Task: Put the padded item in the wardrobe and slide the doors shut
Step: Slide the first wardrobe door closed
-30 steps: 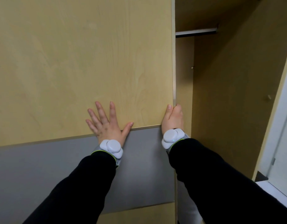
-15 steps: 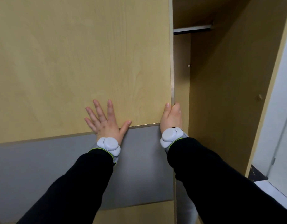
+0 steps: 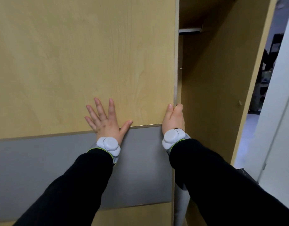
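Nearest the camera, two black sleeves are reaching forward, each ending in a pale wrist device. The left hand is lying flat on the sliding door, fingers spread, palm across the seam where the light wood panel is meeting the grey band; its grip is released, pressing and not grasping. The right hand is curling round the door's right edge, thumb on the front face and fingers hidden behind it, so its grip is clenched on the sliding door.

Farther in, to the right of that edge, the wardrobe is standing open: a tall gap is showing the inner side wall and, high up and far, a hanging rail. A narrow pale grey shape is showing low in the gap by the door edge; it may be the padded item, but too little of it is in view to be sure.

Judging from this, the stowing step is probably done and the closing is under way. What is left is sliding the door right across the remaining gap, and checking any second door, which is not visible here.
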